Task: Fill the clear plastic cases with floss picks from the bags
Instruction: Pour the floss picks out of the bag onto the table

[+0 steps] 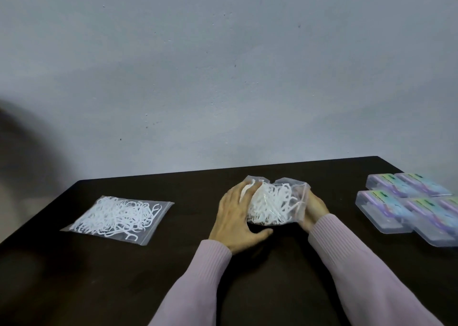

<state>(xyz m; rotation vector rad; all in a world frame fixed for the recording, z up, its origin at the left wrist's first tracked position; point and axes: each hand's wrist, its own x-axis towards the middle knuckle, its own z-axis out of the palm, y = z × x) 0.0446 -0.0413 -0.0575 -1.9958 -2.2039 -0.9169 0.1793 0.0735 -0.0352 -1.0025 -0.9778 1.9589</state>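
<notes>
Dark brown wooden table (pixel 272 276). Flat clear zip bag of white floss picks (pixel 116 218) lies left, untouched. 4 clear plastic lidded cases with pastel inserts (pixel 406 204) sit right, apparently closed; insert print too blurred to read. Centre: bunched clear bag of white floss picks (pixel 275 205). Left hand (pixel 238 216) grasps its left side, right hand (pixel 313 210) pinches its right edge. Judgement: part the bag mouth slowly, keep it upright, avoid spilling.

One clear bag of white floss picks (pixel 275 203) bunched mid-table, another (pixel 118 218) lying flat left, clear cases (pixel 409 205) clustered right.
</notes>
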